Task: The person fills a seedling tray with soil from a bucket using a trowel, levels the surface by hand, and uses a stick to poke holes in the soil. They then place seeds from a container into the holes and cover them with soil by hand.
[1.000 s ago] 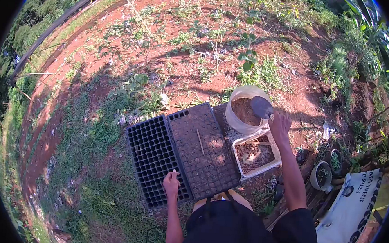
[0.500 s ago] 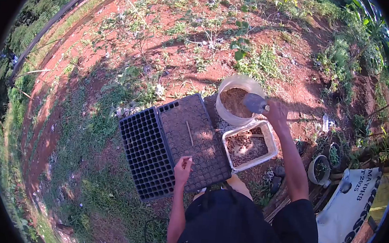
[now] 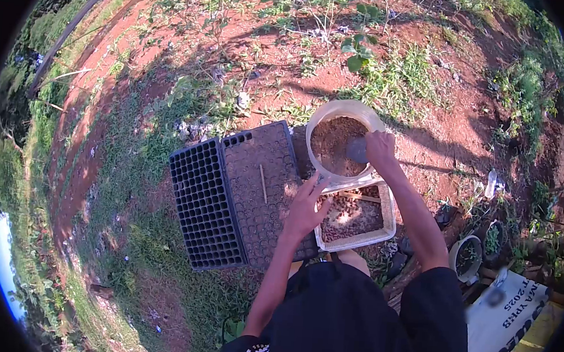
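Observation:
My right hand (image 3: 380, 149) is closed on the handle of a trowel (image 3: 356, 150), whose grey blade dips into the brown soil (image 3: 334, 135) inside a round whitish bucket (image 3: 310, 145). My left hand (image 3: 306, 209) has its fingers spread, fingertips close to the near side of the bucket and the corner of a white rectangular basin (image 3: 391, 224). Small brown seed-like pieces (image 3: 350, 228) and a wooden strip lie in the basin. Under and beside my left hand is a seedling tray (image 3: 259, 168) filled with soil, a thin stick (image 3: 263, 184) lying on it.
An unfilled black seedling tray (image 3: 205, 203) adjoins the filled one on the left. To the right stand a pot (image 3: 466, 257) and a printed white sack (image 3: 507, 316). A clear bottle (image 3: 491, 183) lies on the red ground, with weeds and small plants beyond.
My left hand has moved up and right from the filled tray toward the bucket, its fingers spreading. My right hand has shifted left, taking the trowel lower into the bucket.

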### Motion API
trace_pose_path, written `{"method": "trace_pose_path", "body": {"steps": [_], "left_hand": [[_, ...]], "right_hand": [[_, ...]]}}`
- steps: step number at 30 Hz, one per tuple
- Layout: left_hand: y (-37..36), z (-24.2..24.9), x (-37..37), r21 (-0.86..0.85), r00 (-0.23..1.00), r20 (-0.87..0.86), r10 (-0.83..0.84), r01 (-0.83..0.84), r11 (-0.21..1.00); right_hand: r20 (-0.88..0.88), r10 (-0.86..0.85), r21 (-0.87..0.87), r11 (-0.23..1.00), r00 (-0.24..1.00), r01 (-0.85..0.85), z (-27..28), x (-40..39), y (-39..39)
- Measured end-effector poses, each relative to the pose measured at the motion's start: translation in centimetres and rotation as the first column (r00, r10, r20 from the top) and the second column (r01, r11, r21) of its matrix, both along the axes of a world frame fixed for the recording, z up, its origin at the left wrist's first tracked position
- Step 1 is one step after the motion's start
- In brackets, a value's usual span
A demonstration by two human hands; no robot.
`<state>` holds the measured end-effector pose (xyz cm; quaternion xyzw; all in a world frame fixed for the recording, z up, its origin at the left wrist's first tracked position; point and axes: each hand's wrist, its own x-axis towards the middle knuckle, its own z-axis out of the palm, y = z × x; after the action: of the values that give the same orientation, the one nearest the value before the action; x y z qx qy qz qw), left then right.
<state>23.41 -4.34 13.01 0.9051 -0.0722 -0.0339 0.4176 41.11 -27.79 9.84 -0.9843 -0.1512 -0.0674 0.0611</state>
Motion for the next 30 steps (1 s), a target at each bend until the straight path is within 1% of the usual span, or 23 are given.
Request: {"method": "trace_pose_path", "body": {"steps": [1,3,4,6,8,9,11,12,13,14,15,17,18,20,24,26,28,29,30], "left_hand": [[-0.8,0.0,0.4,0.003,1.0,-0.007,0.007,-0.007,1.0],[-1.9,-0.2,0.8,0.122,0.999,0.03,-0.029,0.026,0.992],[-2.2,-0.3,0.9,0.127,0.999,0.022,-0.029,0.026,0.992],[-2.8,-0.8,0.8,0.205,0.998,0.044,-0.037,0.028,0.978],[-3.2,-0.5,0.7,0.228,1.0,0.009,-0.019,0.017,0.974],[-3.3,-0.5,0.7,0.252,1.0,-0.015,-0.005,0.009,0.968],[-3.4,-0.4,0.7,0.276,1.0,-0.013,-0.012,0.016,0.961],[-3.3,-0.6,0.6,0.296,1.0,-0.007,-0.019,0.02,0.955],[-3.2,-1.0,0.6,0.3,1.0,-0.012,-0.017,0.02,0.954],[-3.0,-1.3,0.6,0.287,0.999,0.02,-0.027,0.02,0.958],[-2.9,-1.4,0.5,0.274,0.998,0.051,-0.035,0.02,0.962],[-2.8,-1.6,0.5,0.271,0.999,0.042,-0.029,0.017,0.962],[-2.8,-1.4,0.5,0.266,0.999,0.037,-0.03,0.019,0.964],[-2.9,-0.9,0.5,0.279,1.0,0.014,-0.024,0.019,0.96],[-3.0,-0.8,0.5,0.304,1.0,-0.01,-0.013,0.016,0.952],[-3.0,-0.6,0.6,0.302,1.0,-0.021,-0.018,0.023,0.953],[-2.9,-0.3,0.6,0.301,0.999,-0.03,-0.023,0.031,0.953],[-2.9,-0.2,0.5,0.272,0.998,-0.059,-0.029,0.044,0.961],[-2.9,0.0,0.6,0.242,0.996,-0.086,-0.034,0.054,0.969]], "right_hand": [[-0.027,0.007,-0.025,1.0,1.0,-0.008,0.3,0.1,0.0],[-0.061,0.014,-0.043,0.999,0.998,-0.017,1.2,0.2,-0.1],[-0.076,0.012,-0.059,0.998,0.997,-0.017,1.6,0.2,-0.3],[-0.103,0.013,-0.076,0.997,0.995,-0.021,2.8,0.2,-0.6],[-0.106,0.099,-0.144,0.983,0.989,-0.114,4.0,0.1,-1.0],[-0.113,0.099,-0.141,0.983,0.989,-0.115,4.0,0.2,-1.3],[-0.171,0.205,-0.098,0.97,0.964,-0.223,4.0,0.5,-1.7],[-0.176,0.206,-0.092,0.97,0.963,-0.225,3.7,0.4,-1.8],[-0.165,0.214,-0.032,0.975,0.963,-0.222,3.3,0.1,-1.9],[-0.154,0.222,0.029,0.975,0.963,-0.22,2.9,0.0,-1.9],[-0.16,0.227,0.033,0.974,0.961,-0.225,2.5,0.1,-1.8],[-0.362,0.191,0.026,0.981,0.913,-0.194,1.5,0.4,-1.6],[-0.366,0.194,0.03,0.98,0.91,-0.197,1.3,0.3,-1.6],[-0.427,0.162,0.069,0.987,0.89,-0.147,1.0,-0.1,-1.5],[-0.411,0.178,0.112,0.983,0.894,-0.144,0.7,-0.9,-1.4],[-0.287,0.208,0.192,0.969,0.935,-0.156,-0.7,-1.0,-1.9],[-0.304,0.194,0.233,0.964,0.933,-0.125,-1.0,-1.1,-1.9],[-0.325,0.18,0.268,0.959,0.928,-0.092,-1.1,-1.2,-1.9],[-0.32,0.184,0.272,0.958,0.93,-0.096,-0.9,-1.3,-1.8]]}}
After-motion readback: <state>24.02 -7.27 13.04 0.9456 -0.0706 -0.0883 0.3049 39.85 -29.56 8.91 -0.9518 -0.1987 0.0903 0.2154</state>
